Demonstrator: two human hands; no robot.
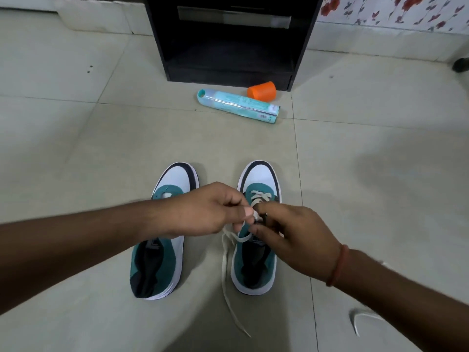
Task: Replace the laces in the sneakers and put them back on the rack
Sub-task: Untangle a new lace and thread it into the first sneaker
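The right-hand sneaker point(256, 224) stood on the tiled floor point(101, 148), toe pointing away from the person, and it served as the centre of the work. A white lace point(224, 270) already crossed its front eyelets near the toe, while one free end trailed off its left side and ran along the floor toward the person. Directly over the sneaker's tongue the left hand point(203, 209) pinched the lace between thumb and fingertips, and the right hand point(294, 235), wearing a reddish thread band at the wrist, had its fingers curled in on the same stretch of lace just beside it. To the left of that sneaker, near it and parallel, the second sneaker point(162, 232) sat with no lace visible. Well beyond the sneaker's toe lay a teal spray can point(238, 105) on its side with an orange cap point(262, 90) touching or just behind it, and beyond those stood the black rack point(228, 39). Lacing of the first sneaker seemed about halfway; the next move probably called for feeding the pinched end through the following eyelet and drawing it snug without twisting.
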